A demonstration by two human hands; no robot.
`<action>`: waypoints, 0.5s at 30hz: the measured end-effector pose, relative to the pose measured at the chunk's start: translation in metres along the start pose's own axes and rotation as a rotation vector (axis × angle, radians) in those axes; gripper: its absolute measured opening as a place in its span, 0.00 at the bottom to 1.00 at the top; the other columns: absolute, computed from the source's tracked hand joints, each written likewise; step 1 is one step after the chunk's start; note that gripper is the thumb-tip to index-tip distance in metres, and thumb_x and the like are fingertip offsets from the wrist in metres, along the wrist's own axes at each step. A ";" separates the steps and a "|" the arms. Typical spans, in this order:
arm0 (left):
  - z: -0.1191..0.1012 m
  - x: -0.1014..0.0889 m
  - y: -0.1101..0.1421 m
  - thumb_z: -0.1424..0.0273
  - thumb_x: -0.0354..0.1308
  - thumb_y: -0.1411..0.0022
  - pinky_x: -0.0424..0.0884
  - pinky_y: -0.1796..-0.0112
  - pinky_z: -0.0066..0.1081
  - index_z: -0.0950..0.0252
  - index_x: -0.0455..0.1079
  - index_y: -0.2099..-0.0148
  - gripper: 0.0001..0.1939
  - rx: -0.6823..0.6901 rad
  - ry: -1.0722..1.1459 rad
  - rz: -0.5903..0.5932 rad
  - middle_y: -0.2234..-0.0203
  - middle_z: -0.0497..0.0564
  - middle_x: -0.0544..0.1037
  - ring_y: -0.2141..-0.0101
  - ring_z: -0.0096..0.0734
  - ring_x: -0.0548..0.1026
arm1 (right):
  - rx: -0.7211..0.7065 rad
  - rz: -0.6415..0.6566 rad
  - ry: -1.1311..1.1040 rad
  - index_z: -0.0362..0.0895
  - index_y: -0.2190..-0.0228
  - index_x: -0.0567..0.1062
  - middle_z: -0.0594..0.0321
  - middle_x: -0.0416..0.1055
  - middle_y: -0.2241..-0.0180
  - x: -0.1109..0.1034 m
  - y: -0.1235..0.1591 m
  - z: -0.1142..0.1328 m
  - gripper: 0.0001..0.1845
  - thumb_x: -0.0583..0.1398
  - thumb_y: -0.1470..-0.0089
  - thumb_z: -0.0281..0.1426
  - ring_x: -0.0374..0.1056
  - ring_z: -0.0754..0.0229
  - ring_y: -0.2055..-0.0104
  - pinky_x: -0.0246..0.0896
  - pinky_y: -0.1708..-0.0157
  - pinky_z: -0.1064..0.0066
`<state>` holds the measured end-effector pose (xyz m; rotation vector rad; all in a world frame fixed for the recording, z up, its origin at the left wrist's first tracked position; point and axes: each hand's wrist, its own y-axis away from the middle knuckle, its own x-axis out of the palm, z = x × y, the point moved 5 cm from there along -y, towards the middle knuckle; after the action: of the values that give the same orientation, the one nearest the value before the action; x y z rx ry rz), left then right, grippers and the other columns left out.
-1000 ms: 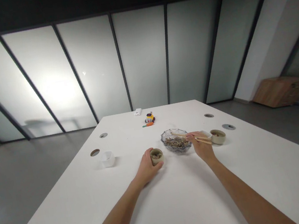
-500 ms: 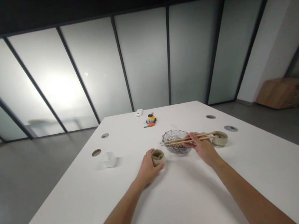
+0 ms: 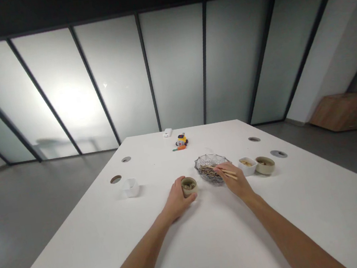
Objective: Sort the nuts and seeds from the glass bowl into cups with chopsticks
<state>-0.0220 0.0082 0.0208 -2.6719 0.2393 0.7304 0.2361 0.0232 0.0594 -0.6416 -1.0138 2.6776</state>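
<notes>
My left hand (image 3: pixel 177 199) is wrapped round the side of a small beige-green cup (image 3: pixel 190 192) standing on the table, with some small brownish pieces inside. My right hand (image 3: pixel 236 182) grips a pair of wooden chopsticks (image 3: pixel 229 174). Their tips reach into a clear glass bowl (image 3: pixel 200 161) with a scalloped rim, among many small dark striped pieces that look like seeds. Whether the tips pinch a piece is too small to tell. Right of that hand stand a white bowl (image 3: pixel 250 170) with pale yellowish pieces and a beige bowl (image 3: pixel 266 168) with brownish contents.
A white angular bowl (image 3: pixel 130 188) stands to the left on the white table (image 3: pixel 202 247). Farther back lie an orange toy carrot (image 3: pixel 179 148), a yellow toy vehicle (image 3: pixel 182 140) and a white device (image 3: pixel 167 132). Round cable holes (image 3: pixel 116 179) sit near both table sides.
The chopsticks have swung from lying level across the glass bowl to dipping into it, and my right hand has turned and lowered slightly. My left hand stays on the cup.
</notes>
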 end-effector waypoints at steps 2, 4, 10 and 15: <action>0.000 0.000 0.000 0.66 0.68 0.42 0.63 0.37 0.48 0.63 0.61 0.35 0.35 -0.004 0.000 0.001 0.39 0.61 0.71 0.38 0.50 0.69 | 0.014 0.006 -0.002 0.48 0.69 0.82 0.57 0.81 0.66 0.000 0.000 0.001 0.21 0.63 0.40 0.52 0.75 0.51 0.63 0.73 0.60 0.58; 0.001 0.000 0.000 0.66 0.69 0.42 0.63 0.37 0.48 0.62 0.62 0.35 0.35 -0.004 0.005 -0.003 0.39 0.61 0.71 0.39 0.50 0.69 | 0.027 0.003 -0.003 0.48 0.69 0.83 0.57 0.81 0.65 -0.001 0.001 0.001 0.22 0.62 0.39 0.52 0.75 0.51 0.62 0.73 0.59 0.58; 0.002 0.000 -0.001 0.67 0.68 0.42 0.63 0.37 0.47 0.63 0.62 0.35 0.35 -0.009 -0.001 0.000 0.40 0.62 0.72 0.39 0.50 0.70 | 0.058 -0.079 -0.002 0.47 0.69 0.82 0.55 0.81 0.66 -0.007 0.002 -0.003 0.24 0.62 0.40 0.54 0.76 0.51 0.63 0.74 0.59 0.57; 0.003 0.002 -0.001 0.66 0.68 0.42 0.63 0.37 0.47 0.64 0.60 0.35 0.36 -0.018 -0.008 0.008 0.39 0.62 0.71 0.39 0.50 0.70 | 0.172 -0.221 -0.100 0.47 0.71 0.81 0.55 0.81 0.68 -0.024 -0.005 -0.009 0.25 0.63 0.43 0.56 0.77 0.48 0.63 0.76 0.55 0.49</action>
<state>-0.0217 0.0106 0.0176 -2.6860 0.2423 0.7494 0.2612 0.0236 0.0643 -0.3431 -0.8125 2.5850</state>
